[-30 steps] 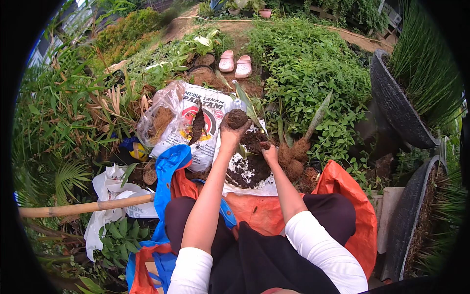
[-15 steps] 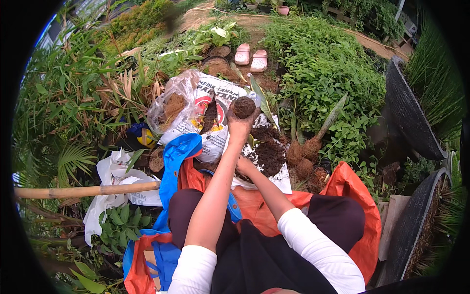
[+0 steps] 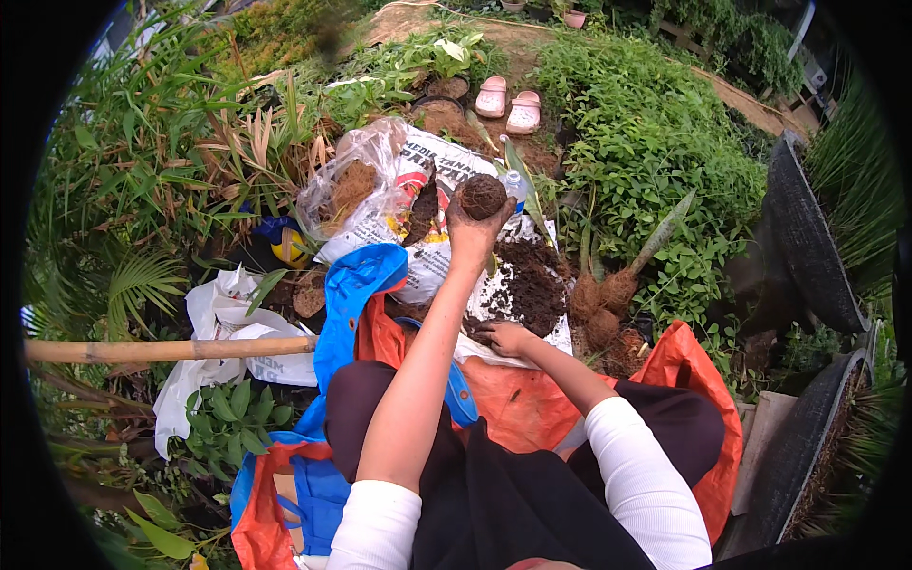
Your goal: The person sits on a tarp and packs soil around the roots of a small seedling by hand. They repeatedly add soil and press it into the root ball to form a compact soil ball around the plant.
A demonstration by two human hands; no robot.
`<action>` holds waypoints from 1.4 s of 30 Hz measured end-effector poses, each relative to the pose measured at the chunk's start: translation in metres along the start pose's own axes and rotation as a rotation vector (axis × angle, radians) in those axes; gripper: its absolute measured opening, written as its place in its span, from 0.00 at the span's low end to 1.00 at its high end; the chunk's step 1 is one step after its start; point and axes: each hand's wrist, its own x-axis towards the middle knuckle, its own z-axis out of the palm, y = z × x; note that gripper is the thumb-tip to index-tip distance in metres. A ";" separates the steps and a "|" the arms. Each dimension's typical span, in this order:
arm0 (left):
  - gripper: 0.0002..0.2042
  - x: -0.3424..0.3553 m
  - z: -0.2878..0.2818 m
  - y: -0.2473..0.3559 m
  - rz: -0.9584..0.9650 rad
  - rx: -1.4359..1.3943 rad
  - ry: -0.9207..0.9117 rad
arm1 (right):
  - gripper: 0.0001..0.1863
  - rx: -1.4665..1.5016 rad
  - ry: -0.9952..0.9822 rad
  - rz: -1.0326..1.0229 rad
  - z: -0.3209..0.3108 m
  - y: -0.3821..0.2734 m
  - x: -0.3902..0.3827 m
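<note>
A round brown ball (image 3: 482, 197), dark and fibrous like soil or coir, rests in the raised grip of my left hand (image 3: 472, 231) above a printed white sack. Lower and to the right, my right hand (image 3: 508, 339) lies low at the near edge of the dark loose soil (image 3: 537, 293), its fingers stretched leftward and soiled; nothing shows in it. That soil is heaped on a white sheet (image 3: 559, 337). A clear plastic bottle (image 3: 514, 185) stands just behind the ball, partly hidden by it. Left of the ball, a dark strip of soil or fibre (image 3: 423, 207) lies on the sack.
A clear plastic bag of brown fibre (image 3: 353, 188) sits on the sack (image 3: 429, 261). Fibrous balls (image 3: 604, 328) with upright leaves stand at right. An orange tarp (image 3: 522, 404) spreads around my legs. A bamboo pole (image 3: 171, 351) extends at left; pink clogs (image 3: 523, 112) are at back.
My right hand has moved right and come into fuller view with its fingers extended. My left hand still holds the ball. The whole view has shifted slightly.
</note>
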 end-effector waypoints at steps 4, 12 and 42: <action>0.19 0.000 0.006 0.008 0.015 0.002 -0.002 | 0.20 0.013 -0.124 0.320 -0.027 0.012 0.005; 0.19 0.000 -0.002 0.013 0.062 0.023 0.038 | 0.22 -0.227 0.097 0.328 -0.013 -0.021 0.041; 0.21 0.001 0.010 0.003 -0.036 -0.010 -0.031 | 0.26 -0.165 -0.078 -0.091 -0.023 0.011 -0.080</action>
